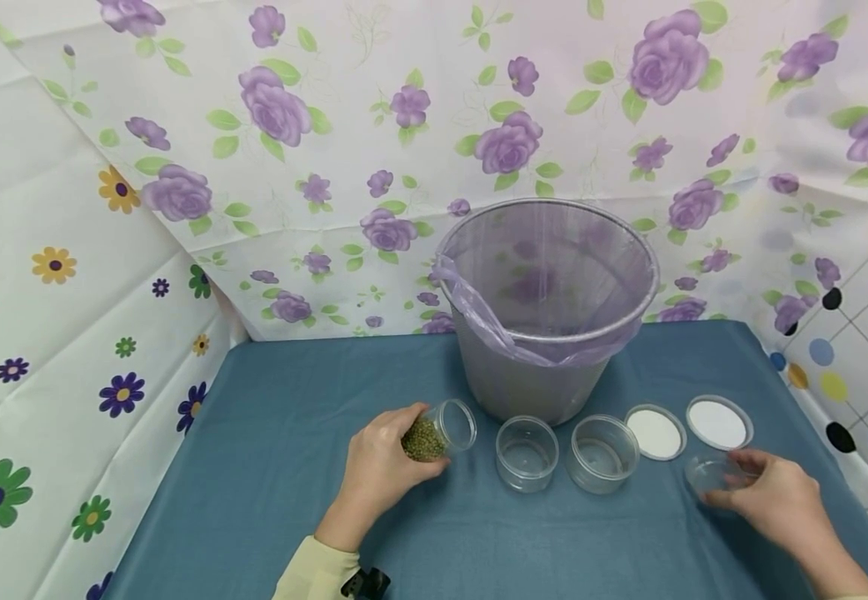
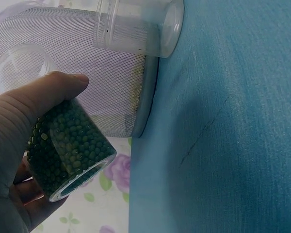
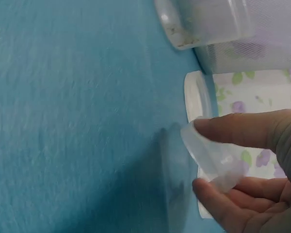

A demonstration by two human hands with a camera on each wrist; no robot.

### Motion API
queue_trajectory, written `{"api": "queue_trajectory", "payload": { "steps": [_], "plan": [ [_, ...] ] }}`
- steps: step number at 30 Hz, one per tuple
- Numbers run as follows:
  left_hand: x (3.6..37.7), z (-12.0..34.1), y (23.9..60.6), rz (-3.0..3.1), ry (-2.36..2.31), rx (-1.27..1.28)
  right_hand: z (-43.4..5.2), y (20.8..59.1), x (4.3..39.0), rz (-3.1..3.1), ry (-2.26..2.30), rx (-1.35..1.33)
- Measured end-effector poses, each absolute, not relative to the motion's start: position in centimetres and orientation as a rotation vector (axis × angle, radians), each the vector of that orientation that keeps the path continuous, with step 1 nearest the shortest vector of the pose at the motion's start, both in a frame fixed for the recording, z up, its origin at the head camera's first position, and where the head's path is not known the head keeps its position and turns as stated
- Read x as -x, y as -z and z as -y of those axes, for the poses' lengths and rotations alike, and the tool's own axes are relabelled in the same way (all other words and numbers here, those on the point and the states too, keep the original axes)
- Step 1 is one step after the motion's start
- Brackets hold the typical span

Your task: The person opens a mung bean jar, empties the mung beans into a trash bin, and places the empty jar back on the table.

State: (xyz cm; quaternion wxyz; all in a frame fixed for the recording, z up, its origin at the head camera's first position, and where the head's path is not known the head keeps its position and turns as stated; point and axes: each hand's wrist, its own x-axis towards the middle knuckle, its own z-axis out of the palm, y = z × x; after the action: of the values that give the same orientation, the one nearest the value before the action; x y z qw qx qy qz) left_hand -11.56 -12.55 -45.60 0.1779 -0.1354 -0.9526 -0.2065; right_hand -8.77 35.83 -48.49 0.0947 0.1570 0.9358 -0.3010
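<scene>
My left hand grips a clear plastic jar partly filled with green mung beans. The jar is tilted, its open mouth facing right, above the cloth. In the left wrist view the beans lie against the base of the jar, below my thumb. Over at the right, my right hand pinches a clear, shallow plastic lid between thumb and fingers, held tilted close over the cloth. Two uncapped clear jars, a left one and a right one, stand between my hands.
A mesh bin lined with a thin purple bag stands behind the jars. Two round white-centred lids, one nearer and one farther, lie right of them. A blue cloth covers the table; flowered sheets hang around it.
</scene>
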Motion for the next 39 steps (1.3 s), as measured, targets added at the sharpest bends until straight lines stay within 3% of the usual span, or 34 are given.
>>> {"api": "queue_trajectory", "payload": {
  "steps": [21, 27, 39],
  "plan": [
    [11.2, 12.7, 45.1, 2.710, 0.598, 0.356, -36.2, 48.8, 8.6, -2.770, 0.608, -0.323],
    [11.2, 13.0, 43.7, 2.630, 0.618, 0.373, -36.0, 45.0, 9.3, -2.839, 0.610, -0.216],
    [11.7, 13.8, 40.0, 2.534, 0.742, 0.347, -31.6, 34.0, 13.1, -3.205, 0.742, -0.106]
  ]
}}
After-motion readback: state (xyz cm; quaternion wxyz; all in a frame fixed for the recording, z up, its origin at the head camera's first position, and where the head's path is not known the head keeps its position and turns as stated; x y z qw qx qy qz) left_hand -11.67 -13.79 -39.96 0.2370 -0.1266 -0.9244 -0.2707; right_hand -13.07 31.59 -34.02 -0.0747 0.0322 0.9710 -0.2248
